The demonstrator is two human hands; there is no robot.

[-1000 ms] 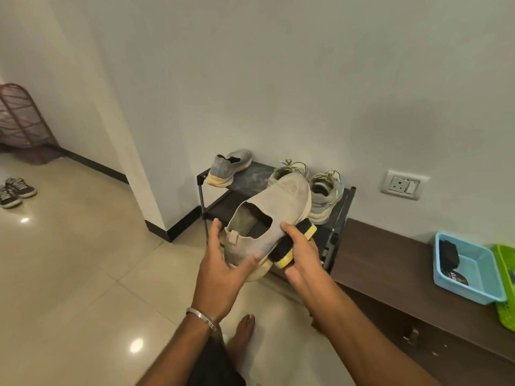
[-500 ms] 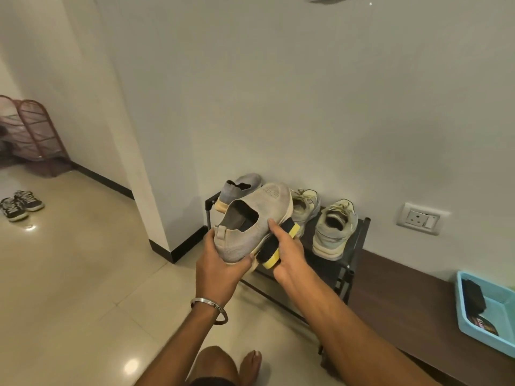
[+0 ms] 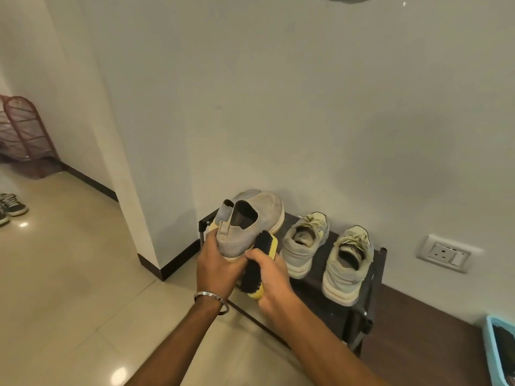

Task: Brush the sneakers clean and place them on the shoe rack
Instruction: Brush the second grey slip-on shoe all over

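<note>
Two laced sneakers [image 3: 326, 253] already sit on the shoe rack [image 3: 376, 277], so with my left hand [image 3: 216, 270] gripping the grey slip-on [image 3: 250, 218] above its left end and my right hand [image 3: 274, 277] wrapped round the brush [image 3: 257, 267], I reckon it just needs setting down beside its mate.

A white wall socket [image 3: 445, 253] sits low on the wall, a blue basket [image 3: 494, 355] on the dark worktop [image 3: 423, 341], a reddish wire rack [image 3: 23, 135] and dark shoes [image 3: 12, 208] far left.

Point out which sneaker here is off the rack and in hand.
The grey slip-on sneaker, gripped at its heel by the left hand; the two laced sneakers sit on the shoe rack.
</note>
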